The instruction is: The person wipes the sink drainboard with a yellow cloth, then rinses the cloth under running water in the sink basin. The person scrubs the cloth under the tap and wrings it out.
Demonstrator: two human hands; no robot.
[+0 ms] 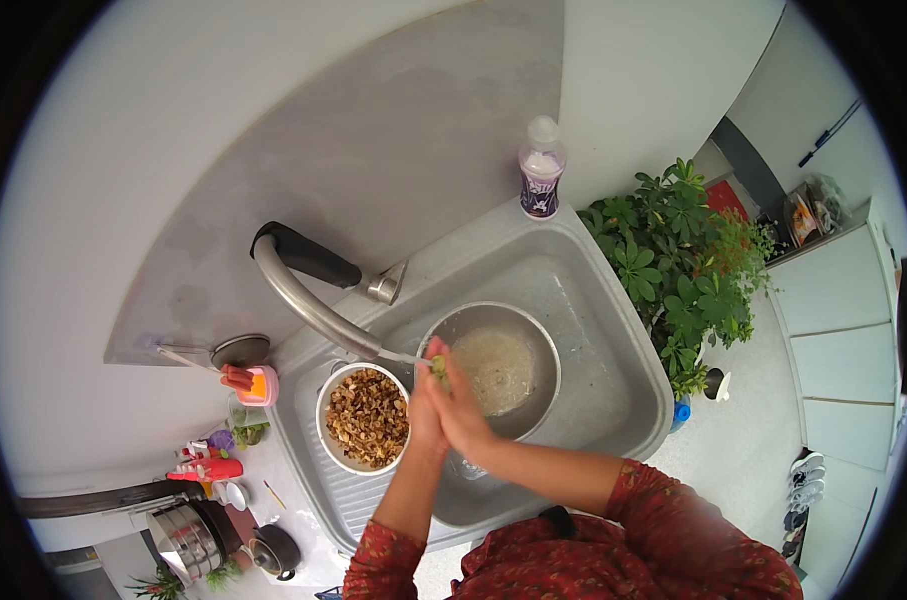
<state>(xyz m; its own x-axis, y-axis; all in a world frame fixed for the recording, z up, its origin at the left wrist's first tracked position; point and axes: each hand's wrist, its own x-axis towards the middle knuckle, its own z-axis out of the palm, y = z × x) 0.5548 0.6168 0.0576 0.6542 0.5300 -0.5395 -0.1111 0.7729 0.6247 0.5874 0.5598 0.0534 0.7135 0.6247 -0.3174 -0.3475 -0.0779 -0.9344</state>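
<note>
Water runs from the curved faucet spout (pixel 322 307) onto my two hands, which meet over the left rim of a metal bowl (pixel 547 409). My left hand (pixel 427 416) and my right hand (pixel 461 416) press together around a small green piece (pixel 439 367), its kind too small to tell. Cloudy, bubbly water (pixel 498 367) lies in the metal bowl, which stands in the grey sink (pixel 596 390). Left of my hands, a white bowl (pixel 326 450) of chopped brown pieces (pixel 367 416) sits by the ribbed drainboard. Which fingers hold the green piece is partly hidden.
A purple dish soap bottle (pixel 541 176) stands at the sink's back corner. Leafy green plants (pixel 671 262) grow right of the sink. On the left counter are a pink container (pixel 258 386), a red bottle (pixel 209 470) and a dark lidded pot (pixel 273 551). The faucet's black handle (pixel 314 259) is behind the spout.
</note>
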